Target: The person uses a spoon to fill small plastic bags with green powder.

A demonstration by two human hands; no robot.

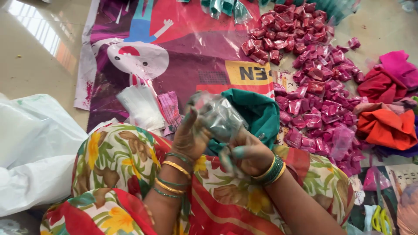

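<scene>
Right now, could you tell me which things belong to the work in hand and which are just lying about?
In use:
left hand
right hand
small clear packet
teal cloth
empty clear bags
filled pink packets

Lying about:
orange cloth
white sack
scissors

A single head-worn camera looks steeply down, close over the person's lap and hands. It faces forward toward twelve o'clock, taking in the printed banner (183, 56) on the floor (39, 52).

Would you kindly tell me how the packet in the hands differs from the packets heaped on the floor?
The held packet looks grey-green; the heaped packets are red and magenta. It sits raised between the left hand and right hand; the heap rests on the floor. Both are small clear plastic bags.
</scene>
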